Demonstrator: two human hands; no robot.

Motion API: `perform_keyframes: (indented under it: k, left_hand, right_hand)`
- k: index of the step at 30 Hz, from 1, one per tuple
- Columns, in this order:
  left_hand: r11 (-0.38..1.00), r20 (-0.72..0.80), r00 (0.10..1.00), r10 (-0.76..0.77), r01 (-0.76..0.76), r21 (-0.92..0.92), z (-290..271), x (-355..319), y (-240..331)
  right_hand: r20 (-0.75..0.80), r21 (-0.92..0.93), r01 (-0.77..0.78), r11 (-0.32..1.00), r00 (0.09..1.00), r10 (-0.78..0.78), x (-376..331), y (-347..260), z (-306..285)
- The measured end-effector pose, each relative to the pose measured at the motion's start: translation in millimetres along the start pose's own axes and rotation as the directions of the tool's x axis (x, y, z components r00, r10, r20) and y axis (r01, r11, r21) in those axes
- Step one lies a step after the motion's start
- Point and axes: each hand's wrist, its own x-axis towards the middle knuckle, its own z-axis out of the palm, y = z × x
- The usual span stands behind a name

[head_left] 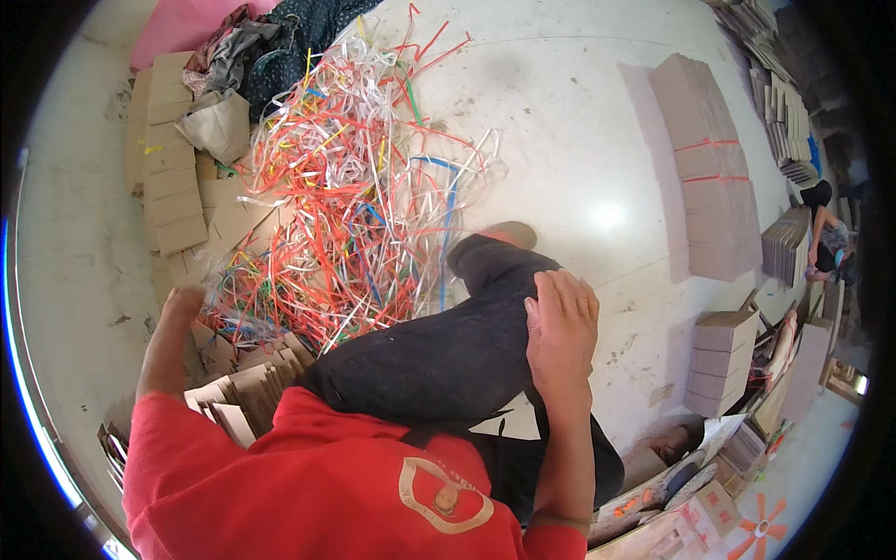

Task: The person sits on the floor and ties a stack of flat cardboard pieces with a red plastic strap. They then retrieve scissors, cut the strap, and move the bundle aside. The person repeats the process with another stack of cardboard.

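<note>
- the right hand (562, 322) lies flat, with the fingers together and stretched out, on the person's own knee in black trousers (448, 359), a little right of the middle of the frame. it pinches nothing.
- the left hand (184, 301) is at the left of the frame, at the lower left edge of the heap of plastic straps (350, 201). the fingers are hidden from view, so i cannot tell if they are spread or closed, or if they hold a strap.
- the heap of straps fills the upper middle of the frame: thin loose strips, mostly red, white and orange, with some yellow, green and blue ones.
- just under the left hand, at the lower left, folded brown cardboard pieces (247, 378) lie in a loose pile on the floor.
- at the upper left, a row of flat brown cardboard sheets (168, 159) lies beside a bundle of dark and grey cloth (266, 42).
- at the upper right, a long stack of flat pale brown cartons (709, 168) lies on the white floor, tied with thin red straps.
- at the right, lower down, shorter stacks of cartons (721, 359) stand on the floor.
- at the lower right corner, there are printed boxes (695, 523) with orange and white pictures.
- at the far right edge, another person (826, 233) is bent over near more stacks.
</note>
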Motion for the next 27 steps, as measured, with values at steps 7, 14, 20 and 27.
perform_keyframes:
  k: [7,14,20,27]
  left_hand:
    - [0.999,0.205,0.978,0.042,-0.046,0.012,54,51,-17]
    - [0.071,-0.588,0.799,0.125,-0.599,-0.798,-136,160,288]
    - [0.611,-0.627,0.776,0.071,-0.531,-0.587,-140,194,379]
    - [0.401,-0.354,0.878,0.322,-0.465,-0.789,-125,207,375]
  right_hand:
    - [-0.053,0.075,-0.025,0.997,0.998,0.029,15,-9,4]
    - [-0.070,0.053,0.000,0.999,0.998,0.004,18,-4,6]
    - [-0.132,0.114,-0.012,0.993,0.991,0.027,18,2,8]
    - [-0.179,0.154,-0.007,0.988,0.983,0.035,19,4,10]
